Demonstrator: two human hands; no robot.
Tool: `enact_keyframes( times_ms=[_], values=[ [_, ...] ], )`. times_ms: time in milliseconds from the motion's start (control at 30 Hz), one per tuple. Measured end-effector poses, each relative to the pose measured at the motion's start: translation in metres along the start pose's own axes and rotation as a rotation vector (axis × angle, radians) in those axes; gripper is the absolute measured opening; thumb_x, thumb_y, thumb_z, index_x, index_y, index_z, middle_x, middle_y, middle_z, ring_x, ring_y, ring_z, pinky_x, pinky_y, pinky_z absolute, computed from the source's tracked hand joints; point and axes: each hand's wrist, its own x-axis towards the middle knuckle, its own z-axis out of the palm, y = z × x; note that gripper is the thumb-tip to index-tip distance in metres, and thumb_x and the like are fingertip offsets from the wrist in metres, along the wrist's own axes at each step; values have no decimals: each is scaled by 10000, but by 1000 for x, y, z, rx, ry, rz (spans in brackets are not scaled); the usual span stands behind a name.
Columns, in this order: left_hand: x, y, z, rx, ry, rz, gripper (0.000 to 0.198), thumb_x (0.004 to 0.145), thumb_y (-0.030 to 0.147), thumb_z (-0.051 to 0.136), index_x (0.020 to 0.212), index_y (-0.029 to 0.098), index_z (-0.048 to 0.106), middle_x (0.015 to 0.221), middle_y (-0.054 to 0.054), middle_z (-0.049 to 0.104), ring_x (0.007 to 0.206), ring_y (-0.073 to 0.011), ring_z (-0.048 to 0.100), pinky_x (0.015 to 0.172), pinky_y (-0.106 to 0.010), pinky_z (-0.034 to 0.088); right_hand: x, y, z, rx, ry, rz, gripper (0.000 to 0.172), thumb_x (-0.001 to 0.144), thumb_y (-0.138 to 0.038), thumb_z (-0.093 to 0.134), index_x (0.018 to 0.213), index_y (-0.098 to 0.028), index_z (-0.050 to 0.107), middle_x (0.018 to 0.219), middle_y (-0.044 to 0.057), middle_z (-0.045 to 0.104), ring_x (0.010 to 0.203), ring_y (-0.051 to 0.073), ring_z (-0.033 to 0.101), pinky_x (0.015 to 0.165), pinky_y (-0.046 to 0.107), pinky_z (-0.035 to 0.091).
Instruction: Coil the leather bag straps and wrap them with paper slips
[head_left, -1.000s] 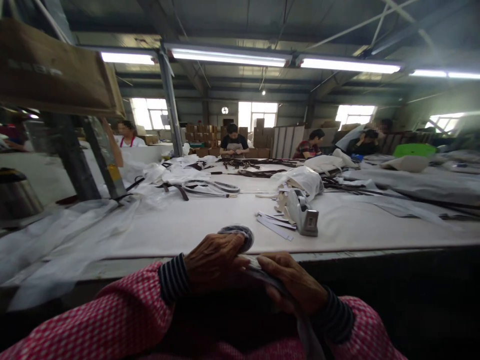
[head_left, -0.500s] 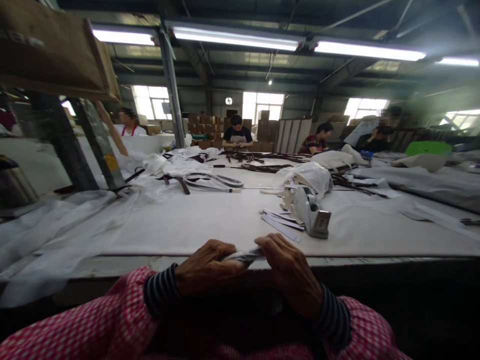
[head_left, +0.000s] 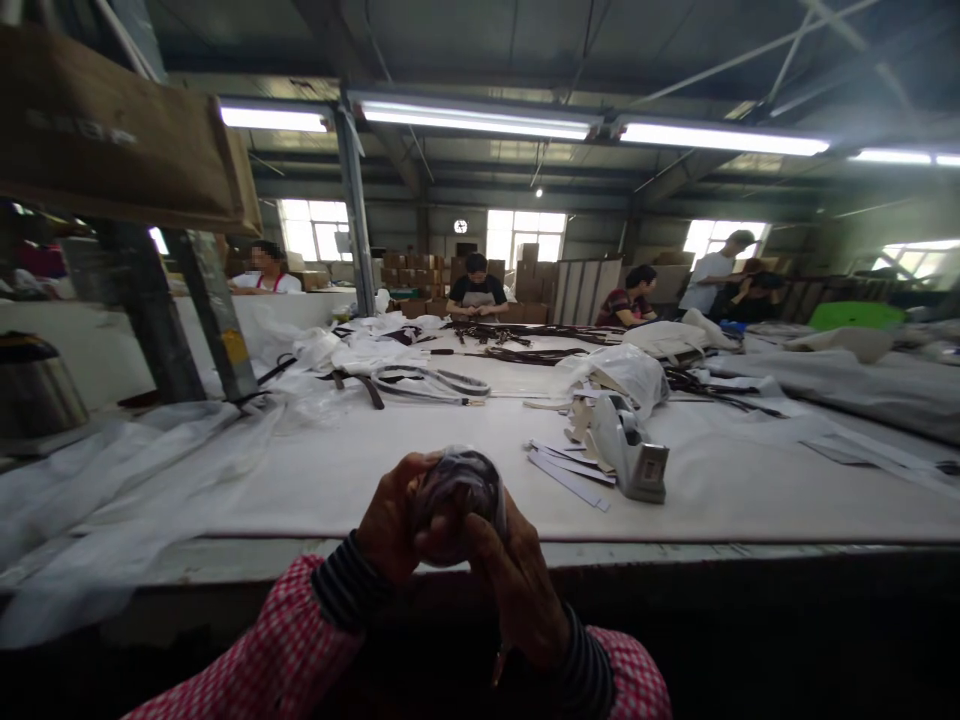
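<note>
Both of my hands hold a rolled-up strap (head_left: 474, 470), dark and partly covered in clear, shiny plastic, above the near edge of the table. My left hand (head_left: 397, 515) grips its left side with the fingers curled round it. On the right side, my right hand (head_left: 514, 570) closes on the roll, its thumb and fingers against the lower part. A small metallic piece (head_left: 499, 665) hangs below my right hand; its kind is unclear. The fingers hide much of the roll's middle.
A grey tape dispenser (head_left: 641, 465) stands to the right beside white paper strips (head_left: 570, 478). Farther back lie a looped strap (head_left: 442, 382), dark straps (head_left: 525, 352) and a plastic bag (head_left: 626, 370). Plastic sheeting (head_left: 142, 480) covers the left. Several people work beyond.
My hands have come closer together and risen a little. The strap, earlier stretched low between them, now shows as a round coil facing me. One person at the back right stands more upright.
</note>
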Motion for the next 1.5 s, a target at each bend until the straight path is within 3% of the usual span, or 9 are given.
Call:
enact_keyframes(
  times_ms=[233, 467, 633, 733, 967, 1100, 1233, 1400, 1500],
  values=[
    [7, 11, -7, 68, 128, 114, 356, 842, 447, 691, 755, 102, 710, 650, -48, 683, 591, -144, 618, 599, -240, 510, 21, 28, 2, -188, 34, -148, 405, 1013, -501, 367, 1198, -226, 599, 1201, 131, 626, 1189, 314, 557, 1012, 487, 468],
    [1, 46, -4, 389, -89, 175, 392, 848, 495, 680, 872, 107, 732, 786, -75, 668, 708, -176, 592, 669, -274, 463, 53, -3, -9, -258, -4, -285, 261, 1045, -370, 327, 1063, -211, 533, 892, 58, 592, 752, 198, 614, 695, 326, 523],
    [-5, 83, -4, 703, -291, 216, 372, 678, 457, 792, 820, 118, 735, 954, -72, 602, 853, -211, 531, 717, -293, 429, 67, -11, -23, -606, 0, -608, 134, 1026, -256, 362, 1049, -184, 473, 919, 69, 544, 685, 185, 552, 578, 293, 435],
    [-3, 93, -7, 886, -321, 136, 346, 798, 459, 701, 907, 132, 689, 827, -20, 568, 732, -155, 480, 649, -272, 378, 77, 1, -24, -837, -43, -736, 116, 998, -179, 395, 1077, -159, 476, 951, 81, 567, 656, 177, 518, 550, 289, 380],
    [13, 38, -65, 1490, -228, 399, 343, 897, 486, 626, 769, 168, 630, 882, -43, 590, 941, -227, 507, 853, -333, 402, 79, 48, -14, -983, -388, -507, 192, 969, -221, 500, 1158, -191, 524, 1031, 62, 635, 838, 191, 621, 574, 253, 366],
    [13, -1, -101, 1480, -214, 449, 388, 925, 544, 559, 869, 175, 665, 964, -72, 630, 973, -243, 518, 878, -350, 422, 71, 56, -24, -740, -635, -268, 492, 911, -442, 623, 1343, -269, 464, 1075, 23, 662, 862, 193, 664, 670, 256, 424],
    [11, -10, -109, 1453, -189, 490, 389, 923, 543, 567, 883, 172, 677, 976, -81, 635, 990, -248, 524, 893, -354, 432, 72, 50, -36, -578, -719, -135, 644, 788, -412, 762, 1359, -284, 491, 1108, 20, 677, 870, 200, 660, 731, 274, 442],
    [11, -7, -109, 1483, -224, 507, 369, 915, 524, 593, 836, 169, 657, 981, -83, 635, 989, -245, 529, 892, -349, 446, 70, 49, -32, -590, -670, -105, 295, 927, -316, 617, 1217, -260, 624, 913, 3, 719, 758, 160, 644, 687, 252, 419],
    [11, -5, -107, 1577, -261, 522, 331, 923, 494, 596, 872, 172, 657, 1055, -96, 620, 1038, -257, 509, 939, -374, 440, 76, 56, -21, -712, -646, -197, 326, 946, -248, 596, 1271, -269, 604, 1005, 34, 733, 863, 183, 666, 751, 264, 434]
  ],
)
